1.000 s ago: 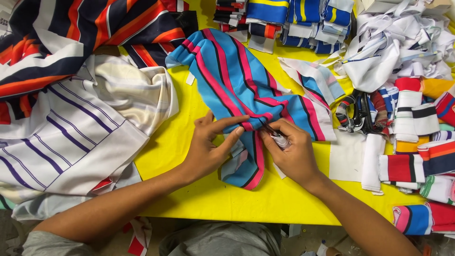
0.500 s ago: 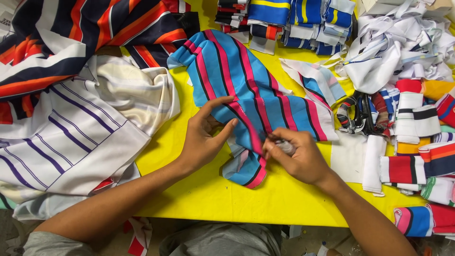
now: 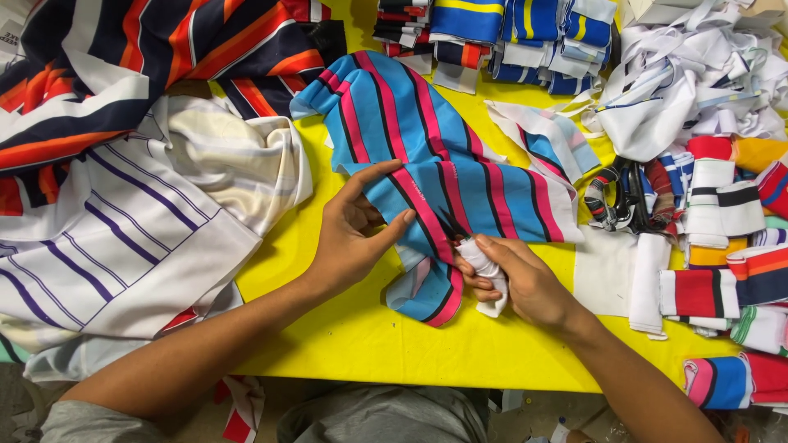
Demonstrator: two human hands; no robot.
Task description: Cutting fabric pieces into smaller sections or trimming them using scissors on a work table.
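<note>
head view: left hand lies spread on the blue and pink striped cloth on the yellow table. right hand grips small cloth-wrapped snips. the tips could nick the cloth if it bunches.

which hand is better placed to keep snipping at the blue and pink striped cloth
Right, most likely. The right hand already grips the small cloth-wrapped cutting tool, its dark tip resting on the striped cloth. The left hand is open, fingers only pressing the cloth flat beside it.
</note>
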